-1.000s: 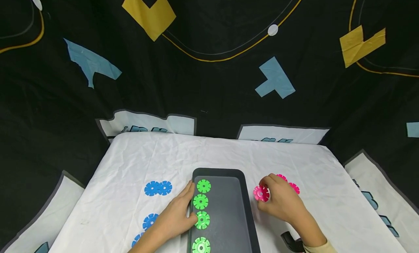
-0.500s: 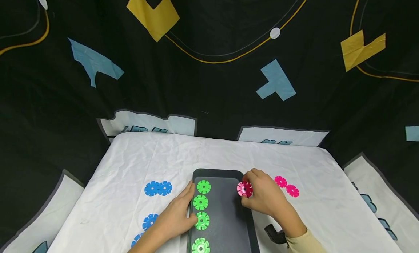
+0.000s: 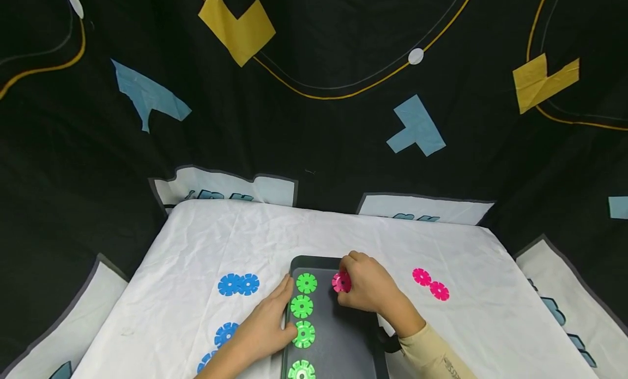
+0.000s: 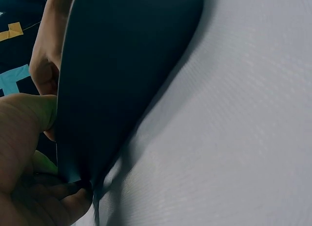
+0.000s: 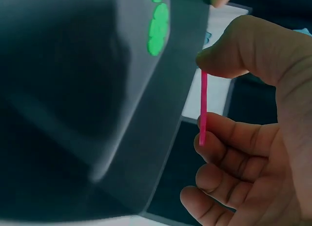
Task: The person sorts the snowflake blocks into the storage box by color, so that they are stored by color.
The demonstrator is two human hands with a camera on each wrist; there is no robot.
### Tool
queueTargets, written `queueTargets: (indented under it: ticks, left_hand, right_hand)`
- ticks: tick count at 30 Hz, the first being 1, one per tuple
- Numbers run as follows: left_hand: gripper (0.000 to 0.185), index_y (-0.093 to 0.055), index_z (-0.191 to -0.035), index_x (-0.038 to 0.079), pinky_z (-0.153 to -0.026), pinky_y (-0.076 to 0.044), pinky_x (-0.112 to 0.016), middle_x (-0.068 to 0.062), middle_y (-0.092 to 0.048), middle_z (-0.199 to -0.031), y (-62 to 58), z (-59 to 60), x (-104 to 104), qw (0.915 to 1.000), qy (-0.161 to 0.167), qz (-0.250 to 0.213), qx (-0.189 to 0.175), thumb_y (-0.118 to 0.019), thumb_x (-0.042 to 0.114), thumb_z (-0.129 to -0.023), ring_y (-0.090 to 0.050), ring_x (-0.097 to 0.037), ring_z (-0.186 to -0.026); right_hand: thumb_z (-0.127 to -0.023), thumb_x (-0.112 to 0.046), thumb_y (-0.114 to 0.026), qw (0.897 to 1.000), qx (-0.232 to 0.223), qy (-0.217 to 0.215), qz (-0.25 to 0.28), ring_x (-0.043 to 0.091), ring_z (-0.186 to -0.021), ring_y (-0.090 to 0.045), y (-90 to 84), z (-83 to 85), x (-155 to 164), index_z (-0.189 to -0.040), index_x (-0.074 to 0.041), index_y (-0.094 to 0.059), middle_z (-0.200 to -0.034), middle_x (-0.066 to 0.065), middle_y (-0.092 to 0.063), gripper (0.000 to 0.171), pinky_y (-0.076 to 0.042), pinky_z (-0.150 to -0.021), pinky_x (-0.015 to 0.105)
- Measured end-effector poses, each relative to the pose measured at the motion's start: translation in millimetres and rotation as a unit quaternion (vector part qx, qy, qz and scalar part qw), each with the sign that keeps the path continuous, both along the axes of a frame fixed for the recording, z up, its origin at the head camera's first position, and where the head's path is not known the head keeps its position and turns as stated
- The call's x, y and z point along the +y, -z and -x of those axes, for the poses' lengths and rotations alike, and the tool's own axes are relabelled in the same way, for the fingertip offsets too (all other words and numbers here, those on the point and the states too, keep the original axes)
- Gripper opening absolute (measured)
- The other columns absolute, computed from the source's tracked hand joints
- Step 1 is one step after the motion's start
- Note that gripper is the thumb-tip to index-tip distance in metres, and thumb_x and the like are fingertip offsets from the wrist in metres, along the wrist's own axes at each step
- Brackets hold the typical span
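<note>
The tray (image 3: 353, 335) lies in the near middle of the counter (image 3: 196, 242). Four gear discs (image 3: 301, 306) stand in a line along its left side. Left of the tray lie more discs (image 3: 237, 284); right of the tray lie two discs (image 3: 430, 283), touching each other.

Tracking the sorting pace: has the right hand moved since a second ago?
Yes. The right hand, pinching a pink disc, moved left from the cloth to over the tray.
</note>
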State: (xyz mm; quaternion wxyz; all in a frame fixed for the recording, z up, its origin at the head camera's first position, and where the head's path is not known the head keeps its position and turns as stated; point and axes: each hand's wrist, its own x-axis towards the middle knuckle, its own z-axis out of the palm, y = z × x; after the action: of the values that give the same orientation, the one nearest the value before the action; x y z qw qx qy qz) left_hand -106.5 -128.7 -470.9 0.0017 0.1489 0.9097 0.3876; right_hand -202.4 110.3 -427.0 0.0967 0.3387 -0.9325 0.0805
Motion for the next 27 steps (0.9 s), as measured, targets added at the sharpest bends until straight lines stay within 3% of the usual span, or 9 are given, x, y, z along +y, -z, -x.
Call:
queueTargets:
  ticks: [17,27]
  left_hand:
    - [0.086,-0.027,-0.150,-0.007,-0.108,-0.032,-0.048,-0.022,-0.020,-0.157,1.8,0.1,-2.9,0.9999,0.012,-0.004,-0.008,-0.061,0.011,-0.073,-0.026,-0.029,-0.141]
    - [0.087,-0.027,-0.150,-0.007,-0.109,-0.032,-0.047,-0.020,-0.019,-0.158,2.2,-0.9,-3.2,0.9999,0.011,-0.002,-0.011,-0.062,0.012,-0.073,-0.026,-0.028,-0.141]
  right_hand:
    - [-0.055,-0.035,-0.080,0.999,-0.038,-0.012,-0.030,0.007,-0.061,-0.043,25.0,13.6,-27.0,-0.081,-0.016,-0.059,-0.073,-0.009,-0.044,0.038,-0.039,-0.052,0.025]
    - [-0.056,-0.034,-0.079,0.997,-0.060,0.001,-0.047,0.007,-0.057,-0.044,28.8,17.5,-37.6,-0.082,-0.014,-0.062,-0.075,-0.008,-0.047,0.037,-0.039,-0.050,0.025]
